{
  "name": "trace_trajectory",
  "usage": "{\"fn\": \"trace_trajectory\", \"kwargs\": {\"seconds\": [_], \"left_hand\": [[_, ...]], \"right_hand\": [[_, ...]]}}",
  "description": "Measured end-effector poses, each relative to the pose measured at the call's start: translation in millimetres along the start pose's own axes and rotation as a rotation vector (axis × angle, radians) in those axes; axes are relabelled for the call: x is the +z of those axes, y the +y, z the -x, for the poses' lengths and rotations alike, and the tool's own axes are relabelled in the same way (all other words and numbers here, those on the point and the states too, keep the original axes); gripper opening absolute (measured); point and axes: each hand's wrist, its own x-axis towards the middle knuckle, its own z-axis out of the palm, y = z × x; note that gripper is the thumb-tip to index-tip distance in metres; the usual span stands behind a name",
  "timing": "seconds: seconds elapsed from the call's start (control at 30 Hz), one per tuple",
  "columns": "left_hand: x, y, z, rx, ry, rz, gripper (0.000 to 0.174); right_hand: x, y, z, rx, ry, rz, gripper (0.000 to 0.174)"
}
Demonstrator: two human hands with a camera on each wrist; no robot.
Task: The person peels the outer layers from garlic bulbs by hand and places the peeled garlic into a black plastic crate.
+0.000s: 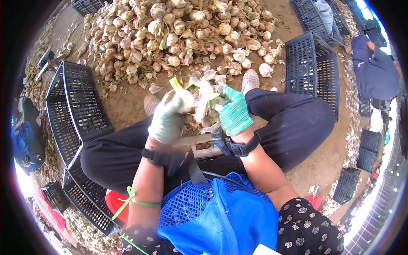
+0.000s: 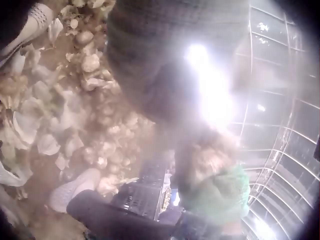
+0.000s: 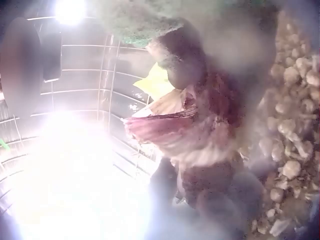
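- Nearest the wearer: a blue mesh apron (image 1: 214, 212) over the lap, with floral sleeves at either side.
- Both forearms reach forward over crossed legs in black trousers (image 1: 297, 123). Each wrist carries a black strap (image 1: 240, 147).
- Left hand (image 1: 167, 120), in a pale grey-green glove: its fingers are curled round the left side of a garlic bulb (image 1: 203, 98), holding it.
- Right hand (image 1: 233, 114), in a teal glove: its fingers are closed on the right side of the same bulb, pinching into its papery skins.
- The garlic bulb sits between the two hands, touching both, held up above the knees and off the ground. A pale green stalk end sticks up just above the left hand. White husks flare out around the bulb.
- The right wrist view is blurred but shows the bulb (image 3: 172, 137) close against the glove, with purple-streaked skin peeled open and a yellow-green leaf behind it.
- The left wrist view is too hazy to read the hold. It shows only husks and bulbs on the ground below.
- Just beyond the hands: two light shoes (image 1: 250, 79) on bare earth (image 1: 127, 104), with loose husks (image 1: 155, 88) scattered near them.
- Further out: a big heap of garlic (image 1: 178, 29) lies on the ground, well apart from the hands.
- Flanking: a black crate (image 1: 74, 108) lies tilted on the left and a second crate (image 1: 312, 68) on the right.
- Far right edge: a person in dark blue (image 1: 374, 72) among more crates.
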Motion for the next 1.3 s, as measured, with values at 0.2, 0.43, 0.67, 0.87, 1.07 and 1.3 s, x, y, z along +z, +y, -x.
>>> {"fn": "trace_trajectory", "kwargs": {"seconds": [0.2, 0.43, 0.67, 0.87, 1.07, 1.3], "left_hand": [[9, 14, 12, 0.078, -0.146, -0.038, 0.066], [21, 17, 13, 0.078, -0.054, -0.199, 0.065], [22, 12, 12, 0.418, 0.204, -1.267, 0.065], [22, 15, 13, 0.178, 0.049, -0.43, 0.063], [18, 16, 9, 0.04, -0.093, -0.274, 0.06], [10, 17, 10, -0.06, -0.169, -0.265, 0.072]], "right_hand": [[-36, 43, -34, 0.115, 0.379, 0.078, 0.02], [0, -4, -10, -0.358, -0.078, 0.393, 0.022], [18, 2, -5, -0.058, -0.02, 0.534, 0.024], [6, 17, -11, 0.138, 0.001, 0.164, 0.018], [-2, 1, -10, -0.11, -0.163, 0.282, 0.022], [-3, 11, -10, 0.047, -0.266, 0.15, 0.033]]}}
